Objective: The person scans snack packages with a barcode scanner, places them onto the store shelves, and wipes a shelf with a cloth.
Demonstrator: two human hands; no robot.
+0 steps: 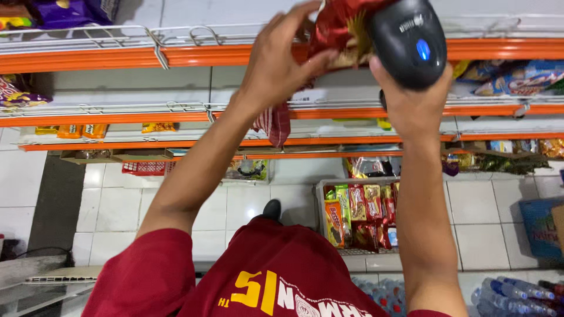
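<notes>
A: What have we got in our hands?

B: Our left hand (276, 64) is closed on a red packet (338, 26), thumb under it and fingers over its top edge. We hold it up high, in front of the top orange shelf (176, 56).

A: And our right hand (414, 100)?

B: It grips a dark scanner (408, 41) from below. The scanner has a blue light on its back, and its head sits right against the right side of the packet.

A: What is around us?

B: More orange-edged shelves run left to right under our arms. A red-and-white striped packet (273, 123) shows just under our left wrist. Small yellow packs (70, 130) lie on a lower shelf at left, and blue bags (517, 76) on a shelf at right.

A: And down on the floor?

B: A grey crate (320, 194) of snack packs stands on the white tiles between our arms. Water bottles (517, 290) lie at bottom right, near a blue box (537, 226).
</notes>
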